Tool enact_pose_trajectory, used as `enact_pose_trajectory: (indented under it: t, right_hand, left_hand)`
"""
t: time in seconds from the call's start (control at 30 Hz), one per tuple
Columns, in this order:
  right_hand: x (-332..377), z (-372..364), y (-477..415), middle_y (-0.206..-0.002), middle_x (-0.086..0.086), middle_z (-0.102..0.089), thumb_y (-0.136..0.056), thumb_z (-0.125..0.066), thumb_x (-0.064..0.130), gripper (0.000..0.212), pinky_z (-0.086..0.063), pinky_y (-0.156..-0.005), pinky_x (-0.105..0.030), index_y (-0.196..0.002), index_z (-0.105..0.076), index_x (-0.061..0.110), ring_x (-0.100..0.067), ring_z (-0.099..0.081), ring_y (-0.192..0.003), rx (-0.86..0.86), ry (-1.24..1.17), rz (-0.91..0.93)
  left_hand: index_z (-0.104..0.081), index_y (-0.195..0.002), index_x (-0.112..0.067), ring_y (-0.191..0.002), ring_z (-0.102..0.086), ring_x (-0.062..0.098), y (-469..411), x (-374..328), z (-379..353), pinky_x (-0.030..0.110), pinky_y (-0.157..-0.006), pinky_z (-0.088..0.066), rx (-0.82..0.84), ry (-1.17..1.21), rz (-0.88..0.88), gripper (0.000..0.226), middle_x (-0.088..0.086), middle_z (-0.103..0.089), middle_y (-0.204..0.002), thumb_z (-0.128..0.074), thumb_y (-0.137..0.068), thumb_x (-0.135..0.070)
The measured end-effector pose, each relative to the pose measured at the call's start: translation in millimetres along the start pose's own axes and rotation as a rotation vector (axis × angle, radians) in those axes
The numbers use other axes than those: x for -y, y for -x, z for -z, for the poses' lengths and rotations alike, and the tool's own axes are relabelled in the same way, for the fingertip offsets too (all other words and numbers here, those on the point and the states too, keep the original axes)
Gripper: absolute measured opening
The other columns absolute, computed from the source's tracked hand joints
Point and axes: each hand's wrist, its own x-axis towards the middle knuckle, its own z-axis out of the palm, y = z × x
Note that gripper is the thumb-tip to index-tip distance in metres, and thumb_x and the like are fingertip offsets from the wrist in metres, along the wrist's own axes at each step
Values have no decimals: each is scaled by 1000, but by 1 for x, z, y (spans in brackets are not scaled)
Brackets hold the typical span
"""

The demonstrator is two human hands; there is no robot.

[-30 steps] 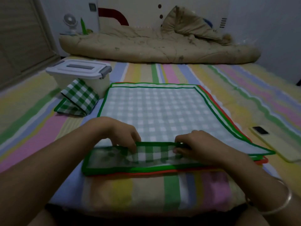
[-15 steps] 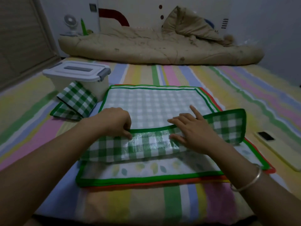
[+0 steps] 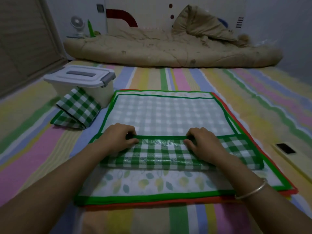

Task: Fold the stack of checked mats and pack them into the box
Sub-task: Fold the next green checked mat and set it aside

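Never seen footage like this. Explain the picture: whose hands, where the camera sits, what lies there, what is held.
No machine here: a person works with bare hands, and one camera worn on the head looks forward and down. The left hand and right hand each grip the green edge of the top mat, folded over away from the person, on the stack of mats. All lies on a striped sheet. At left stands a lidded box with a folded mat propped in front; a phone lies at right, a quilt behind.
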Motion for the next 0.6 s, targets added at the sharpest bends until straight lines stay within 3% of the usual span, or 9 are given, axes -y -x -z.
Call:
enact_pose_trajectory:
  t: [0.13,0.23,0.33,0.4,0.47,0.53,0.6]
  right_hand:
    - [-1,-14,-2,-104,6,-60,-94,-54,44,24,-43,-82,-32,-107,-58,24,-16,-49,-97,-54,16,-9]
    - [-4,-23,-2,-107,6,-59,-94,-54,45,26,-43,-83,-31,-110,-59,25,-15,-48,-100,-77,1,-15]
    - [-7,-28,-2,-106,10,-58,-93,-54,46,25,-43,-81,-29,-110,-59,27,-12,-46,-100,-104,-24,-35]
    - [-8,-31,-1,-105,11,-58,-93,-54,45,24,-42,-79,-28,-110,-60,28,-11,-46,-100,-116,-29,-46]
    - [-9,-34,-1,-104,10,-59,-94,-55,42,21,-43,-79,-29,-108,-61,27,-12,-46,-100,-139,-44,-50]
    - [-10,-35,0,-103,9,-61,-94,-56,38,19,-44,-80,-30,-107,-62,25,-13,-47,-99,-158,-53,-44]
    - [-11,-37,0,-102,9,-61,-94,-57,38,19,-44,-79,-30,-107,-62,25,-13,-47,-98,-165,-42,-36]
  left_hand:
    - [-65,-97,-23,-87,-62,17,-5,-5,-9,38,-77,-53,-19,-84,30,21,-3,-67,-97,-68,-88,-41]
    - [-60,-116,-21,-97,-62,25,-1,-11,-21,38,-81,-50,-212,-157,12,35,1,-65,-111,-72,-85,-31]
    - [-64,-121,-16,-108,-62,27,11,-35,-29,41,-95,-46,-360,-123,-114,35,4,-65,-124,-66,-87,-22]
    - [-59,-131,-25,-128,-50,18,21,-58,-33,41,-114,-31,-248,-59,-181,40,-5,-52,-142,-47,-94,-37]
    - [-34,-149,-34,-147,-20,10,29,-70,-41,41,-122,-8,-38,-127,-211,53,-11,-21,-158,-25,-99,-50]
    - [-2,-153,-39,-149,8,8,32,-65,-49,42,-122,4,98,-213,-181,61,-10,11,-160,-11,-97,-62]
    - [13,-149,-44,-146,20,7,32,-49,-52,45,-121,7,142,-230,-129,71,-10,22,-159,-1,-87,-75]
